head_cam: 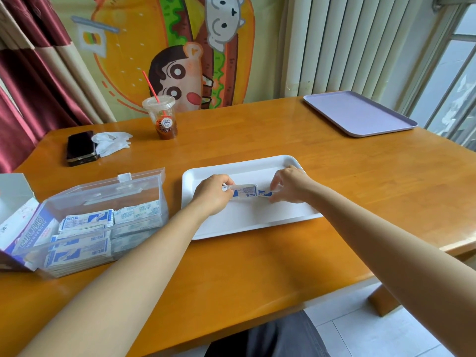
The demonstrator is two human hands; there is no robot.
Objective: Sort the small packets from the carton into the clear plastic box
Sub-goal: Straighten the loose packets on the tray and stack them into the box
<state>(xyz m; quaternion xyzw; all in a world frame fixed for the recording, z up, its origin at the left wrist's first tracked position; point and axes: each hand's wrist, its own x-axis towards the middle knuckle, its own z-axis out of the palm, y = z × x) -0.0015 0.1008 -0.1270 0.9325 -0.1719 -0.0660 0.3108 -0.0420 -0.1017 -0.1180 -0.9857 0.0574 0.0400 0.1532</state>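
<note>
From my remote seat I see both bare forearms reaching forward over the table (257,266), the hands meeting above the white tray (257,222). The left hand (215,193) lies knuckles-up, its fingers curled round the left end of a small bunch of packets (244,193). The right hand (288,185) arches with the wrist raised, thumb and fingertips pinching the bunch's right end. The packets are flat white paper sachets printed in blue, held just over the tray's middle; I cannot tell whether they touch it. The tray is a smooth matte rectangle with rounded corners and a low rim. To the left, the clear plastic box (144,197) stands with its hinged lid open and leaning back, and more of the same sachets are stacked in rows inside it. Just beside the box, at the left edge of my view, sits the open cardboard carton (18,228), white with purple lettering. The table is glossy orange-brown wood. On its far side stand a clear plastic cup (163,119) with a red straw, a dark phone (81,148), a crumpled tissue (110,143) and a lilac tray (358,113).
</note>
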